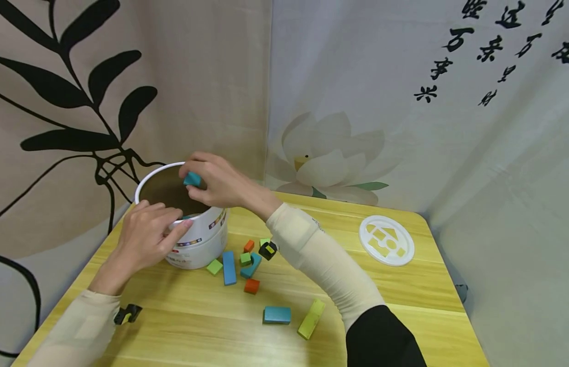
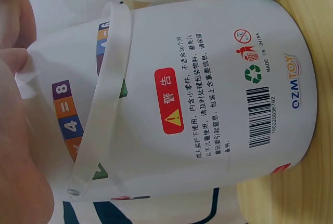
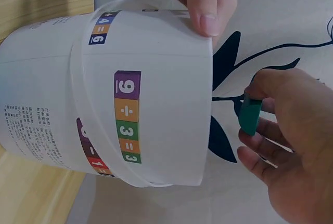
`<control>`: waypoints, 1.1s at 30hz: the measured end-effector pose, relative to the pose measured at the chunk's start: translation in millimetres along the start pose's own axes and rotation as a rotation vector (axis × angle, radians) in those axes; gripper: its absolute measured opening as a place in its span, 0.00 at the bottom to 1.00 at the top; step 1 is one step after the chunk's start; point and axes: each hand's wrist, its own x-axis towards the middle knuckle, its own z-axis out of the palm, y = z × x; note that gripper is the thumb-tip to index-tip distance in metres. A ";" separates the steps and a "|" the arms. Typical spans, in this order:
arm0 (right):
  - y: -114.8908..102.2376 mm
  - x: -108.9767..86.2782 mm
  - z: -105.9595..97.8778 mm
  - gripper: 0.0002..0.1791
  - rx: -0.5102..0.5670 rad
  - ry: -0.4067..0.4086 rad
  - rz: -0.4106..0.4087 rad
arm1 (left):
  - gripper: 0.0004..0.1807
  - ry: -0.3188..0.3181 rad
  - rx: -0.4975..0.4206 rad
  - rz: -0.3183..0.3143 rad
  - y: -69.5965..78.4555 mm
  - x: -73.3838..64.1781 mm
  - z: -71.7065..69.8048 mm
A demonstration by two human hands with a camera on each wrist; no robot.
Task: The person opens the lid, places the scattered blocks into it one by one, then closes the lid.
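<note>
A white toy bucket point(image 1: 204, 239), printed with number sums, stands at the table's left back. My left hand point(image 1: 149, 232) grips its near rim, the thumb on the outer wall and the fingers over the edge. My right hand point(image 1: 220, 181) pinches a small teal block point(image 1: 192, 179) between thumb and fingers, above the bucket's opening. In the right wrist view the teal block point(image 3: 250, 116) looks greener and has a curved side. A bit of blue shows inside by the rim; the rest of the bucket's contents is hidden.
Right of the bucket lie loose blocks: a long blue block point(image 1: 229, 268), a blue arch point(image 1: 251, 266), an orange block point(image 1: 252, 286) and several small ones. Nearer the front are a blue block point(image 1: 277, 315) and a yellow-green block point(image 1: 311, 319). A white lid with shaped holes point(image 1: 368, 246) lies at right.
</note>
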 end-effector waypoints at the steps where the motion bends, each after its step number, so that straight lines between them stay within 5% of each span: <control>1: 0.3 2.9 1.5 0.17 -0.001 -0.016 0.019 | 0.39 0.000 0.001 0.001 -0.2 -0.3 0.1; 7: 1.6 13.3 12.2 0.19 -0.007 -0.097 0.098 | 0.39 0.000 0.008 0.003 -0.4 -0.9 1.2; 18: 4.0 10.2 23.5 0.26 -0.073 -0.147 0.112 | 0.42 -0.005 0.012 -0.008 0.4 -0.7 0.2; 33: 13.1 -28.0 19.8 0.38 -0.023 -0.160 0.163 | 0.40 -0.004 0.006 -0.014 0.1 -1.6 1.1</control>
